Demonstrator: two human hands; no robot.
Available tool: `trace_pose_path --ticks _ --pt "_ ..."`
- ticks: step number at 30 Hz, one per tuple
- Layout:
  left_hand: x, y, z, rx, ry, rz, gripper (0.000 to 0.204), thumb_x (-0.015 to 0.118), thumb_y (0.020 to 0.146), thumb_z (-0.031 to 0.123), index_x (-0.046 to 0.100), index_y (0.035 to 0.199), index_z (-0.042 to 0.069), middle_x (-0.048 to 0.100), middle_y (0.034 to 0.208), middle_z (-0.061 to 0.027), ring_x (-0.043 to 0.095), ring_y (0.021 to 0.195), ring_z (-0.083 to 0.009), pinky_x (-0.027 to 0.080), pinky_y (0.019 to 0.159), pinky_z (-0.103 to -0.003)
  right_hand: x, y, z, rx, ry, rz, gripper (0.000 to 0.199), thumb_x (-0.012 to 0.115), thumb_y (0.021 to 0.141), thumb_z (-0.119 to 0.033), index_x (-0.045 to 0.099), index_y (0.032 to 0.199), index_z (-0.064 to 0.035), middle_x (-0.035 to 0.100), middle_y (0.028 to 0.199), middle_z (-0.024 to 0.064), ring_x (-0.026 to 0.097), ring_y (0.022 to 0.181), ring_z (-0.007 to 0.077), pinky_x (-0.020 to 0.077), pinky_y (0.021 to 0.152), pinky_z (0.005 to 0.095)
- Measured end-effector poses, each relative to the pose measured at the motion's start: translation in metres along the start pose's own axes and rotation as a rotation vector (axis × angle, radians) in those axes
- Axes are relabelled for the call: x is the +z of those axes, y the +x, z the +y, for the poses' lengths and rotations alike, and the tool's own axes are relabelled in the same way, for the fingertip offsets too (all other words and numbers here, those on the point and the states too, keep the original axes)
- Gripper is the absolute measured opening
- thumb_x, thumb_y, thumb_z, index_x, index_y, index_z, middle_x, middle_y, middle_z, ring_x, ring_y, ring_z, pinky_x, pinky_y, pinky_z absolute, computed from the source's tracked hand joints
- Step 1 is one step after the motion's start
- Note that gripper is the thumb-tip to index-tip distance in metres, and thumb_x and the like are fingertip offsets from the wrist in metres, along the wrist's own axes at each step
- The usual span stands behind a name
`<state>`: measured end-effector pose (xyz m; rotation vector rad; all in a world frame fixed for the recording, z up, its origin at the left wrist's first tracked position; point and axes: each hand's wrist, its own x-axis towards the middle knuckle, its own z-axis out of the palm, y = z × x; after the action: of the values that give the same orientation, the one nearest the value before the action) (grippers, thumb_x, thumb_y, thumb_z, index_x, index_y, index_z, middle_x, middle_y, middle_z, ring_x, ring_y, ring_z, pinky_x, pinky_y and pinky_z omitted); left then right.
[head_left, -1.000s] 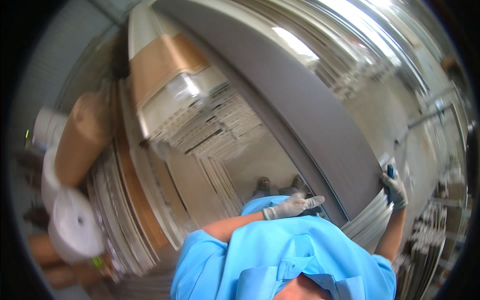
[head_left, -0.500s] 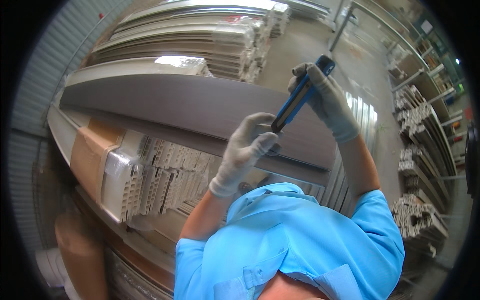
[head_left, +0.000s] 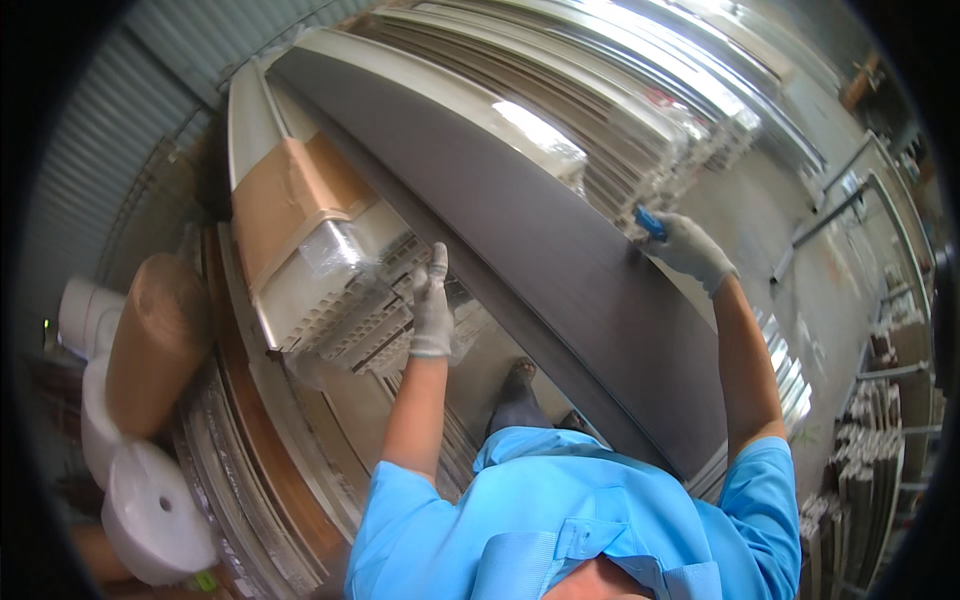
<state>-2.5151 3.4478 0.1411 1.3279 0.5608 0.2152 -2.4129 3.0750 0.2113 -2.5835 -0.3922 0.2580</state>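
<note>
A long dark grey panel [head_left: 520,240] runs from the far left toward me at the near right. My right hand [head_left: 692,250], in a pale glove, is closed around a blue utility knife [head_left: 650,223] beside the panel's far edge. Only part of the knife shows, and its blade cannot be made out. My left hand [head_left: 432,312], also gloved, holds nothing; its fingers point up and stand apart. It is near the panel's near edge, beside the ends of a stack of white hollow profiles [head_left: 375,325]. Whether it touches either is unclear.
Brown paper [head_left: 295,200] wraps part of the white stack. At the left stand a brown roll [head_left: 160,340] and a white foam roll [head_left: 155,515]. More long profiles [head_left: 600,120] are piled beyond the panel. A metal frame [head_left: 825,235] and racked profiles [head_left: 870,470] are at the right.
My hands have moved apart: the right carries the knife toward the panel's far edge, and the left has let go of the knife's lower end. The view has turned toward the left.
</note>
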Motion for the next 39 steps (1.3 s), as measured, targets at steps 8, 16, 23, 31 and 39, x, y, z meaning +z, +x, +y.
trace_pose_path --ticks 8,16,23,31,39 --pt "-0.001 0.044 0.020 -0.211 0.004 -0.027 0.063 0.064 0.099 0.043 0.054 0.143 -0.002 0.051 0.151 -0.0159 0.043 0.141 -0.0241 0.028 0.121 -0.036 0.042 0.062 -0.011 0.035 0.798 -0.349 0.056 0.075 0.092 -0.036 0.063 0.132 0.0009 0.069 0.108 0.0036 0.062 0.099 0.0101 0.0494 0.091 0.0279" --pt "0.005 -0.076 0.000 -0.260 0.325 -0.423 0.063 0.063 0.100 0.041 0.050 0.146 -0.002 0.058 0.141 -0.0200 0.053 0.133 -0.0311 0.044 0.113 -0.041 0.008 -0.070 0.037 0.069 0.728 -0.333 0.053 0.068 0.094 -0.028 0.058 0.139 -0.0022 0.066 0.107 0.0020 0.060 0.097 0.0104 0.0483 0.092 0.0285" --pt "0.015 -0.140 -0.024 -0.250 0.188 -0.774 0.058 0.055 0.104 0.046 0.051 0.141 0.002 0.058 0.137 -0.0136 0.056 0.128 -0.0259 0.049 0.108 -0.035 -0.042 -0.277 0.132 0.650 0.520 -0.453 0.023 0.078 0.084 -0.026 0.061 0.091 -0.0106 0.049 0.083 -0.0085 0.045 0.078 0.0065 0.0396 0.068 0.0257" --pt "0.003 0.005 0.011 -0.352 -0.361 -0.245 0.047 0.062 0.102 0.035 0.058 0.132 -0.001 0.064 0.127 -0.0143 0.064 0.116 -0.0226 0.056 0.101 -0.034 0.005 -0.228 0.090 0.398 0.688 -0.283 0.022 0.070 0.091 -0.027 0.060 0.084 -0.0093 0.047 0.078 -0.0089 0.043 0.071 0.0037 0.0361 0.064 0.0235" --pt "-0.020 -0.036 -0.015 0.233 0.629 -0.481 0.049 0.066 0.098 0.031 0.058 0.134 -0.001 0.066 0.123 -0.0115 0.067 0.108 -0.0275 0.055 0.096 -0.035 0.031 -0.089 0.034 0.371 0.781 -0.308 0.025 0.070 0.092 -0.033 0.065 0.092 -0.0087 0.055 0.081 -0.0076 0.049 0.075 0.0055 0.0417 0.069 0.0256"
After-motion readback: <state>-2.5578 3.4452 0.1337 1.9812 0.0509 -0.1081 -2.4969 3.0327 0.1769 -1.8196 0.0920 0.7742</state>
